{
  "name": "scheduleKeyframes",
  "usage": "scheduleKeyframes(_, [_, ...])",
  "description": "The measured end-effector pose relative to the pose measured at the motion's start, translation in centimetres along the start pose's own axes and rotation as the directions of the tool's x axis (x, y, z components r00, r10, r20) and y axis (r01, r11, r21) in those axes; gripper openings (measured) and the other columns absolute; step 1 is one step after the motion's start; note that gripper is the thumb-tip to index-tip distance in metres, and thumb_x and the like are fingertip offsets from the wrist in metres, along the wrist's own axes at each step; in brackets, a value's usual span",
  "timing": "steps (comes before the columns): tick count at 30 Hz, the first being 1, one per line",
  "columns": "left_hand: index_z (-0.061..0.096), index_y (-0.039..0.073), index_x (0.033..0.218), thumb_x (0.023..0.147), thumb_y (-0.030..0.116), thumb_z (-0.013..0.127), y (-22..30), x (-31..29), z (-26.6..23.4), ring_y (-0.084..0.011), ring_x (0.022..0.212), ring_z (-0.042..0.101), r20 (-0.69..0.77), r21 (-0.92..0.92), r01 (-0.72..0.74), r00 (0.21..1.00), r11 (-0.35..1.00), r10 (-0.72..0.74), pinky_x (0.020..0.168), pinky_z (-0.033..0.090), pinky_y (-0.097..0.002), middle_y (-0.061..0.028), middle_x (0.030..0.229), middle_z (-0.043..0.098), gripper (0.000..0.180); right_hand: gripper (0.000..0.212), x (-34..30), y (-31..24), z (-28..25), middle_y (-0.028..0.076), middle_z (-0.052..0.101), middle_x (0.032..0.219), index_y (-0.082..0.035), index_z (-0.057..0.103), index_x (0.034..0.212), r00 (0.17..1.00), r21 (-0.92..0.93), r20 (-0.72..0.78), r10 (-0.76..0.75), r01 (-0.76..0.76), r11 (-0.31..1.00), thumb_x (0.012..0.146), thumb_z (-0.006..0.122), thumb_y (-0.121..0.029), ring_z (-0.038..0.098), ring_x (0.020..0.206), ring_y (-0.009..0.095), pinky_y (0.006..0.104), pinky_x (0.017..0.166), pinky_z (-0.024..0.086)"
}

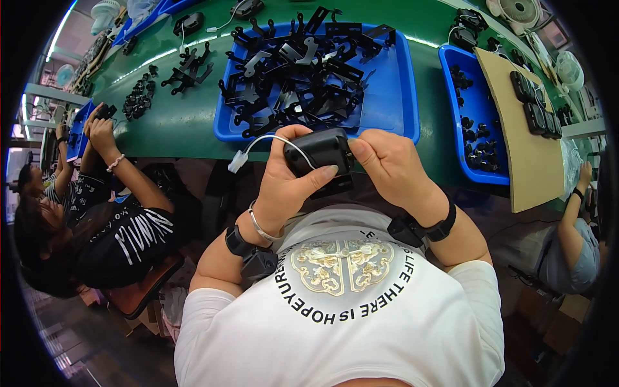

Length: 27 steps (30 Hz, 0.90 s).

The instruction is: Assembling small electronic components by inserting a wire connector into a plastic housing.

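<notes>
My left hand [284,184] grips a rounded black plastic housing [330,147] at the table's near edge, its thumb across the front. A white cable comes off the housing and loops left over my fingers to a white plug [238,161], which hangs free. Below the housing a flat black piece [336,187] shows; whether it is joined on cannot be seen. At the housing's right end my right hand [390,161] is closed, thumb and curled fingers pressed together against its edge. Whatever small part they may pinch is hidden.
Beyond my hands a blue tray [220,126] holds heaped black brackets. Small black knobs lie in a blue bin [456,116] at right, beside cardboard [532,168] bearing several black housings. Loose black parts [139,97] lie at left, where a co-worker's hands [102,132] work.
</notes>
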State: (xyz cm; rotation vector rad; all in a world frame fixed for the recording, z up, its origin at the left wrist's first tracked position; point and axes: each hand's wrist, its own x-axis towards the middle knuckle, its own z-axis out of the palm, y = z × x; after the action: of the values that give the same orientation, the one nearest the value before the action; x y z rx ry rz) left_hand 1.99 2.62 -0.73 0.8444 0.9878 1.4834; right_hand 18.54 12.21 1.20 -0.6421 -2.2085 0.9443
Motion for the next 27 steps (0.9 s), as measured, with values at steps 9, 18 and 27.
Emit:
scheduleKeyframes(9, [0.036,0.008,0.116,0.074,-0.001,0.071,0.5,-0.1,0.0,-0.0114,0.09,0.056,-0.017,0.038,-0.059,0.998,0.998,0.06,0.076,0.049,-0.0235,-0.0066,0.104,0.054,0.056,0.049,1.1,-0.8,-0.2,0.013,0.049,0.054,-0.002,0.061,0.069,0.909,0.174,0.179,0.376,-0.405,0.897,0.093,0.046,-0.042,0.048,0.052,0.024,0.0315,0.048,0.038])
scheduleKeyframes(18, [0.034,0.007,0.118,0.075,-0.002,0.07,1.4,-0.3,0.1,-0.0156,0.096,0.057,-0.06,-0.157,-0.009,0.998,0.987,-0.001,0.081,0.052,-0.0292,-0.0088,0.106,0.054,0.056,0.012,0.8,-0.8,-1.1,0.008,0.058,0.082,-0.001,0.061,0.093,0.983,0.153,-0.051,-0.177,0.183,0.971,0.086,0.06,-0.01,0.053,0.065,0.014,0.0234,0.057,0.043])
scheduleKeyframes(27, [0.034,0.006,0.117,0.075,-0.001,0.07,1.0,-0.2,0.2,-0.0154,0.095,0.058,-0.055,-0.098,-0.029,0.998,0.995,0.024,0.082,0.053,-0.0303,-0.0097,0.107,0.053,0.056,0.013,0.0,-0.9,0.3,0.011,0.06,0.081,0.001,0.062,0.095,0.984,0.105,-0.137,-0.109,0.124,0.987,0.083,0.062,-0.005,0.057,0.066,0.019,0.0251,0.058,0.045])
